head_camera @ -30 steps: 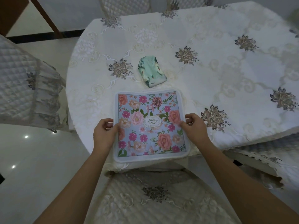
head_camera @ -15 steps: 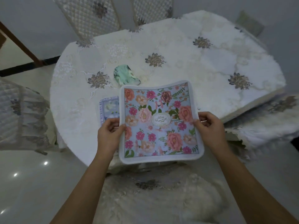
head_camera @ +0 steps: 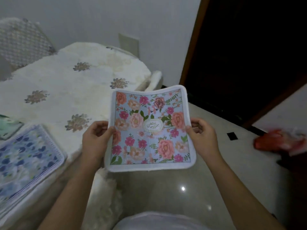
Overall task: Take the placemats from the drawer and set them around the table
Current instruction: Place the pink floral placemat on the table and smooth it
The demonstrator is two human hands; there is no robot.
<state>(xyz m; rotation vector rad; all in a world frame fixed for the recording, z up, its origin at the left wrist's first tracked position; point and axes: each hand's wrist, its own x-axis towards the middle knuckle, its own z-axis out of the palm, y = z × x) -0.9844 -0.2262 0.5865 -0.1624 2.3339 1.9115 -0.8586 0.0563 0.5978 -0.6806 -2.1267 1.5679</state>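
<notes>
A pink-flowered placemat [head_camera: 150, 130] with a white border hangs in the air over the floor, right of the table. My left hand [head_camera: 95, 140] pinches its left edge and my right hand [head_camera: 203, 138] pinches its right edge. A second placemat [head_camera: 25, 160] with a blue flower print lies flat on the table's near left part. The table [head_camera: 79, 90] wears a white embroidered cloth.
A folded green cloth [head_camera: 8, 128] lies on the table at the far left. Quilted chair backs [head_camera: 21, 42] stand behind the table. A dark doorway [head_camera: 249, 55] opens at the right. Something red [head_camera: 279, 141] lies on the glossy floor at the right edge.
Both hands lifted the pink placemat off the table and carried it right, past the table's edge. The blue placemat that lay under it now shows on the table.
</notes>
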